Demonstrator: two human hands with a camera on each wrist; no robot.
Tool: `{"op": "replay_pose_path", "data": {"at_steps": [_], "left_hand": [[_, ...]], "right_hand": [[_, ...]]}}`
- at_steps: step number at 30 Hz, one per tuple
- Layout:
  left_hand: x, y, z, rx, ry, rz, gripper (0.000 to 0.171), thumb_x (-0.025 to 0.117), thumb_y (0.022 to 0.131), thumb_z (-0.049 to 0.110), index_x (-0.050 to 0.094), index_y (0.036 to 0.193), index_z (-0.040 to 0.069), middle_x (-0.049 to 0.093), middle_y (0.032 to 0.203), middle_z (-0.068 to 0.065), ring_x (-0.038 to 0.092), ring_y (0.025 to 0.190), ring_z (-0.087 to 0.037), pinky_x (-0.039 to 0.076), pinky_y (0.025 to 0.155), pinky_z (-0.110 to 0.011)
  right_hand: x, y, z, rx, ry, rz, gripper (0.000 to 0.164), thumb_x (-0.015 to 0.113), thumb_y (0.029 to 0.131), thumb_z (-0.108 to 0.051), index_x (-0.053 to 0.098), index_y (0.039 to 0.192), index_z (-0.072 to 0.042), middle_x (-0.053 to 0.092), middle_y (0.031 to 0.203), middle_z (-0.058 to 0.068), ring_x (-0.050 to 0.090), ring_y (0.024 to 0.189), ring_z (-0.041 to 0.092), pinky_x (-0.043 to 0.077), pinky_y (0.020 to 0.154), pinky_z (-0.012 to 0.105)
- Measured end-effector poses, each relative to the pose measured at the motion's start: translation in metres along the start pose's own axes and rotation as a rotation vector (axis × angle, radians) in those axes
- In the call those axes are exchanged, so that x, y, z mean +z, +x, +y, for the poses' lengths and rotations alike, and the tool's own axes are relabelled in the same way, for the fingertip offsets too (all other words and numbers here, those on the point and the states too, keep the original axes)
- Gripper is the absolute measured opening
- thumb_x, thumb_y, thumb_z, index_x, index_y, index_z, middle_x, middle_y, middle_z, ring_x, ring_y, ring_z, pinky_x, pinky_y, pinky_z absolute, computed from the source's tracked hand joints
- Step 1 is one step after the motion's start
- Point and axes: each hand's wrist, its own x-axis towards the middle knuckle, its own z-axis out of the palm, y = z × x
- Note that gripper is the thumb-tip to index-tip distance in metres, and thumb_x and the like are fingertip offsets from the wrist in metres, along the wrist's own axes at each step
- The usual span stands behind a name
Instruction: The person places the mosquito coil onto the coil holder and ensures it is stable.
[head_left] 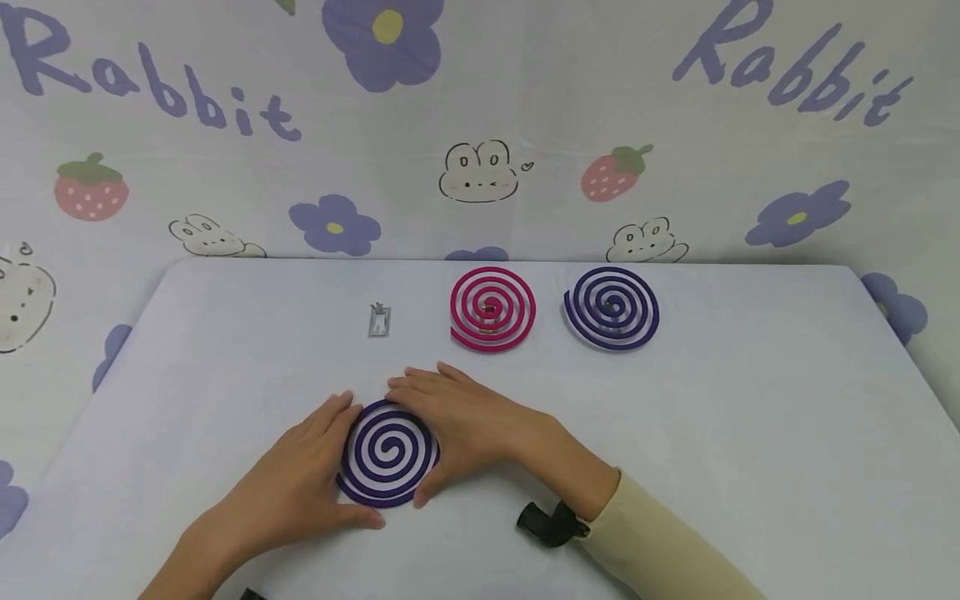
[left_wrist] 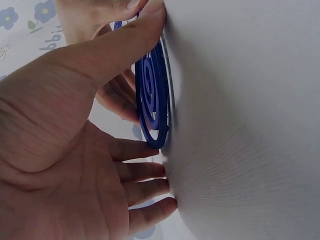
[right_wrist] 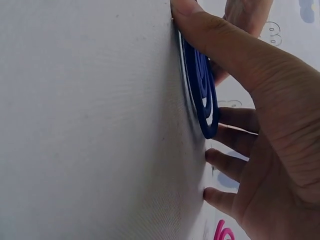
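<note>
A dark purple mosquito coil [head_left: 387, 450] lies flat, on or just above the white table, between both hands. My left hand [head_left: 288, 479] curves round its left side, with the thumb along the near rim and the index finger at the far left rim. From the right, my right hand [head_left: 468, 425] holds the rim, thumb near the front edge and fingers at the far edge. In the left wrist view, the coil [left_wrist: 154, 100] is seen edge-on between thumb and index finger. The right wrist view also shows the coil [right_wrist: 205, 95] edge-on beside the fingers.
Toward the back of the table [head_left: 720, 433] stand a small metal coil stand [head_left: 379, 320], a pink coil [head_left: 492, 268] and another purple coil [head_left: 649, 310]. Small metal pieces show at the centres of these two coils. A black wrist device [head_left: 547, 525] is by the right forearm.
</note>
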Motion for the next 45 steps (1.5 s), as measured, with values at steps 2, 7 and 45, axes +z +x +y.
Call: {"op": "replay_pose_path", "data": {"at_steps": [2,7,45], "left_hand": [[-0.001,0.0,0.0,-0.002,-0.011,-0.004,0.127,0.093,0.066,0.065,0.041,0.156,-0.008,0.043,0.164,-0.028,0.042,0.152,-0.048,0.043,0.118,-0.065],[-0.005,0.001,0.0,-0.017,-0.091,0.003,0.127,0.093,0.068,0.063,0.037,0.158,-0.008,0.043,0.163,-0.029,0.038,0.154,-0.049,0.038,0.123,-0.066],[-0.014,0.025,-0.002,-0.052,-0.407,0.235,0.087,0.089,0.087,0.016,0.042,0.159,0.003,0.057,0.143,-0.02,0.066,0.099,-0.022,0.059,0.077,-0.019]], "right_hand": [[0.0,0.0,0.001,-0.006,0.009,0.01,0.119,0.092,0.072,-0.062,0.035,0.165,-0.016,0.037,0.173,0.001,0.023,0.166,0.021,0.011,0.138,0.049],[-0.002,0.001,0.003,-0.021,0.036,0.05,0.116,0.094,0.071,-0.059,0.037,0.162,-0.013,0.049,0.165,0.001,0.038,0.159,0.019,0.018,0.137,0.049],[-0.014,-0.002,0.005,0.099,0.209,0.226,0.117,0.094,0.077,-0.048,0.03,0.167,-0.013,0.053,0.15,0.007,0.058,0.137,0.019,0.052,0.117,0.037]]}}
